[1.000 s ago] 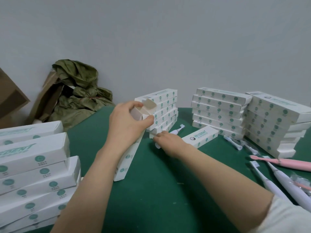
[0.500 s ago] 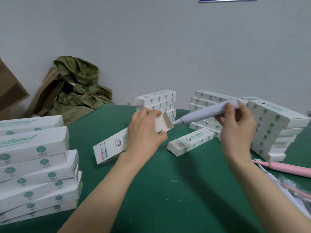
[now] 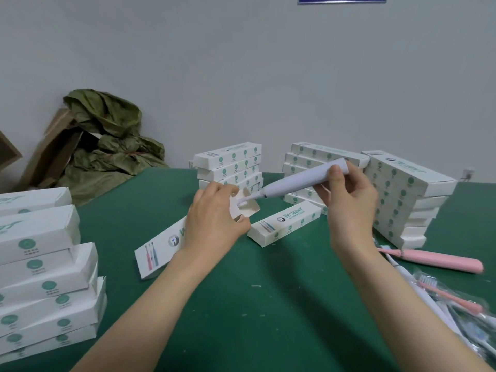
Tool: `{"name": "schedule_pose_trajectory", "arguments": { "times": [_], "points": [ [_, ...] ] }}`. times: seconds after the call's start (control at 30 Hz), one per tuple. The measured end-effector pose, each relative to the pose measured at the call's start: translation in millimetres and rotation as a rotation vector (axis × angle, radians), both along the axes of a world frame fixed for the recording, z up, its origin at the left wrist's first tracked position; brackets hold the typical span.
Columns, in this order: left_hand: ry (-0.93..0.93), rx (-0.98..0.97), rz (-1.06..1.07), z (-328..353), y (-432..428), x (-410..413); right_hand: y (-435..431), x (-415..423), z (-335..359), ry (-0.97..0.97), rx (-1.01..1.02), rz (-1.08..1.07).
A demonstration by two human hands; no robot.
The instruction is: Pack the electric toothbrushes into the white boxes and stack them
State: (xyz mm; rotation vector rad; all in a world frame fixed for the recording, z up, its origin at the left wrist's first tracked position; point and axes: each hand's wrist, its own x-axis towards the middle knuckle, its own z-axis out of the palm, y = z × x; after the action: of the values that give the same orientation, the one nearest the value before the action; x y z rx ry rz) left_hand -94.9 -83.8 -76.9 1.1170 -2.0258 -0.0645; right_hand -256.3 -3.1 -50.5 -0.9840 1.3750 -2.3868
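Green table covering (image 3: 255,304) runs from under my forearms to a pale grey wall, where a crumpled olive cloth (image 3: 112,140) is heaped over brown cardboard (image 3: 51,151) in the left corner. My left hand (image 3: 214,221) grips the open box (image 3: 161,248) near its upper end, fingers curled over it and thumb on the near side. The box slants toward me, with its lower end close to the table and its end flap (image 3: 247,208) folded back. My right hand (image 3: 349,205) pinches the thick end of the white toothbrush (image 3: 295,181) between thumb and curled fingers, holding it tilted down to the left. Its brush tip sits at the box's open mouth among the flaps, though I cannot tell how far in it reaches. Just beside the open box, between my hands, a closed box (image 3: 287,224) lies flat on the table. Stacks of white boxes stand around: a near left stack (image 3: 40,264), a back centre stack (image 3: 228,165), a back right stack (image 3: 316,157) partly behind the toothbrush, and a leaning right stack (image 3: 402,189). A pink toothbrush (image 3: 440,260) lies on the table by that right stack, and nearer me is a heap of wrapped brush heads (image 3: 456,304).
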Motion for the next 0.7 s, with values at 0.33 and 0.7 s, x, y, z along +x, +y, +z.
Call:
{"name": "schedule_pose_trajectory", "arguments": {
  "times": [0.33,0.7],
  "points": [
    [0.126,-0.06,-0.154,10.4,13.0,-5.8,4.3,18.9,0.1,0.267,0.075,0.098],
    [0.221,-0.111,-0.215,20.9,28.7,-9.2,12.6,39.7,0.4,0.729,0.05,0.001]
  ]
}}
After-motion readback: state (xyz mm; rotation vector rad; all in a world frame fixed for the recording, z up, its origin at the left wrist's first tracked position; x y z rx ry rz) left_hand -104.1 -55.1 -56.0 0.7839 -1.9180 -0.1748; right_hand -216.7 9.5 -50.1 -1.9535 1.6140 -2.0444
